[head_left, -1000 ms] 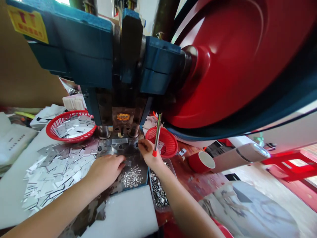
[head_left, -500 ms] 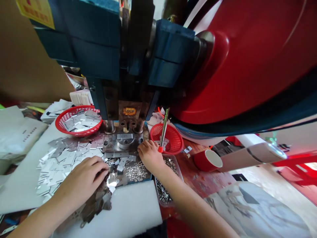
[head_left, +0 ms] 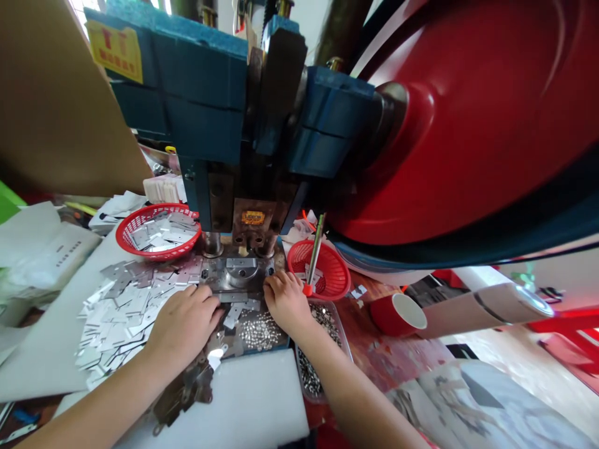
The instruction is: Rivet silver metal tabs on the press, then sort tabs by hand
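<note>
My left hand (head_left: 186, 319) is closed, fingers bent, at the front left edge of the press bed beside a die block (head_left: 241, 272). Its fingertips are hidden, so what they hold, if anything, cannot be seen. To the right of the die, my right hand (head_left: 286, 304) rests with curled fingers close together on the bed; anything in them is out of sight. Flat metal plates (head_left: 235, 313) lie in front of the die, between the hands. A heap of small shiny metal pieces (head_left: 260, 330) sits just in front of my right hand.
A blue press (head_left: 206, 118) with a big red flywheel (head_left: 468, 125) stands over the bed. Many flat plates (head_left: 126, 318) are piled at left, below a red basket (head_left: 121, 236). At right are another red basket (head_left: 337, 274), a tub of small parts (head_left: 344, 340) and a red cup (head_left: 386, 316).
My left hand has moved right and up toward the die, its fingers more tucked in. My right hand remains beside the die. The whole view has shifted slightly.
</note>
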`<control>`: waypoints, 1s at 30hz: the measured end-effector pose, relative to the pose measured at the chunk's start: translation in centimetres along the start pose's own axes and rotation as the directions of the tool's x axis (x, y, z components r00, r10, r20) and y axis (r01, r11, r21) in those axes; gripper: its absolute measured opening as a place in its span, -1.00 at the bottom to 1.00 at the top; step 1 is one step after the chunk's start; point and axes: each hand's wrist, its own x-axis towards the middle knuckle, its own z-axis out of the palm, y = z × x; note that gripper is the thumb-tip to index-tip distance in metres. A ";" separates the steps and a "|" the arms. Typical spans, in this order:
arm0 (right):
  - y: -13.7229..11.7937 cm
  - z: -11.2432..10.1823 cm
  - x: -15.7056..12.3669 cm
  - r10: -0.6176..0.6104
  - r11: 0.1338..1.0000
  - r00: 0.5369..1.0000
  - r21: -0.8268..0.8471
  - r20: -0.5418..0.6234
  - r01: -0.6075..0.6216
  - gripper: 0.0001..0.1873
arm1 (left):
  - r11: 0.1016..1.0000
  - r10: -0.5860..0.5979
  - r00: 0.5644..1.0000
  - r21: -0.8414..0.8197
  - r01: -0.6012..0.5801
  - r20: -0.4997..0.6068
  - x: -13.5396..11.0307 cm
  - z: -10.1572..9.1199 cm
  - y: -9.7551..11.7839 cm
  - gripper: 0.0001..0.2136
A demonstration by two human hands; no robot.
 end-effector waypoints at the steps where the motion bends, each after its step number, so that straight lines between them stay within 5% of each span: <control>1: 0.0 0.0 0.0 0.012 1.000 1.000 0.012 0.001 -0.012 -0.83 | 1.000 0.009 1.000 0.013 -0.009 -0.010 -0.1 0.0 0.1 -0.74; 11: 0.0 0.1 0.1 0.046 0.997 0.999 0.066 0.000 -0.046 -0.84 | 0.991 0.109 0.993 -0.073 -0.113 -0.049 -1.1 -0.1 -0.7 -0.76; 18: -0.1 0.2 0.0 0.065 0.994 0.998 0.087 -0.017 -0.063 -0.87 | 0.998 0.039 0.999 -0.058 -0.040 -0.014 -1.8 -0.1 -1.5 -0.77; 30: 0.2 0.4 0.0 0.081 0.992 0.997 0.099 0.006 -0.081 -0.86 | 0.997 0.073 0.997 -0.002 -0.073 -0.015 -0.6 -0.1 0.1 -0.75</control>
